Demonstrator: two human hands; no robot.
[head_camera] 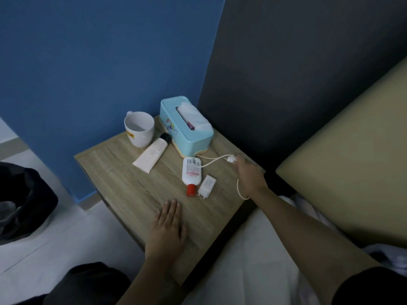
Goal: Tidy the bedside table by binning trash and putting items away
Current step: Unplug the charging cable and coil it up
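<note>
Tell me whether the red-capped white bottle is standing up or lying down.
Lying down. The white bottle rests flat on the bedside table, label up, its red cap pointing toward the person, beside the charger plug.

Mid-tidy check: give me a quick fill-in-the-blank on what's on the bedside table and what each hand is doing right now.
1. The right hand pinches the plug end of the white ____.
2. The left hand lies ____ on the wooden bedside table.
3. The white bottle lying by the white charger adapter has a ____ cap.
4. The white ceramic mug stands left of the light blue ____ box.

Missing words: cable; flat; red; tissue
</note>
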